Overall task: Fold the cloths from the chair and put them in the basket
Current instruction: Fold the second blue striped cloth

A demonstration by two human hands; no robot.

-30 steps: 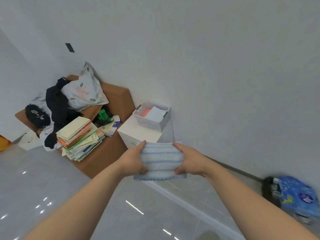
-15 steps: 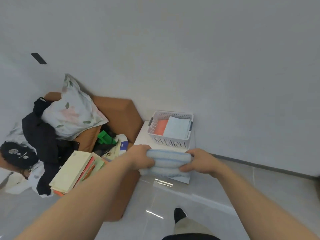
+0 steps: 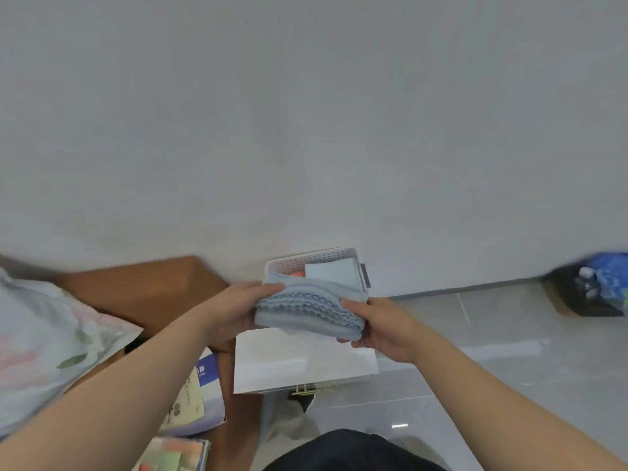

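While standing at the white cabinet (image 3: 306, 362), holds a folded blue cloth (image 3: 309, 309) in the air just in front of the white basket (image 3: 316, 258). Carries it with long axis running left to right, layered scalloped edges facing the camera, right end slightly lower. Grips the left end with left hand (image 3: 234, 311) and the right end with right hand (image 3: 384, 329), fingers of both curled round the folds.
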